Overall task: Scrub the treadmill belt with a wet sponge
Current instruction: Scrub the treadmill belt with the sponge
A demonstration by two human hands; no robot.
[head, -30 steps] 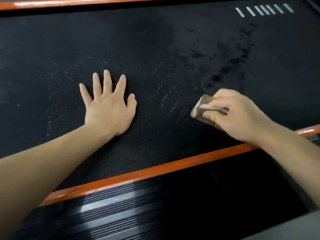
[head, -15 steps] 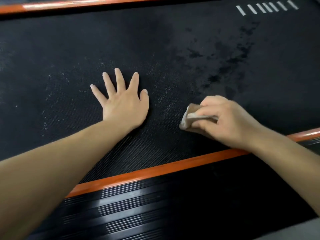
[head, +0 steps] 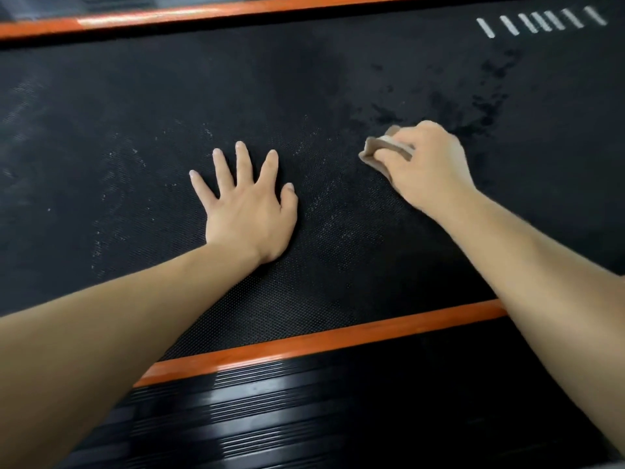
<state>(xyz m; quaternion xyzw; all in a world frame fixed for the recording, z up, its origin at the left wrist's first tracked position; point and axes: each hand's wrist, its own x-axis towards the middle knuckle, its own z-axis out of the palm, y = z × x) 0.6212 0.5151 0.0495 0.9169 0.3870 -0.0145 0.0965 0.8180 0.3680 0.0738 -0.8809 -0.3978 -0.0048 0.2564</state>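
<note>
While the left hand point(head: 248, 211) lies flat, fingers spread, on the treadmill belt point(head: 135, 106), the right hand point(head: 427, 164) beside it grips the sponge point(head: 382, 147), pressing it down.

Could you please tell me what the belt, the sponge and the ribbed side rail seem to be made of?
Belt: likely rubber or PVC, matte black; a fine dimpled texture shows. Sponge: seemingly soft tan foam, bent where the right hand grips it, though blurred. Side rail: probably hard plastic or rubber, glossy black; its ribs catch bright reflections.
</note>
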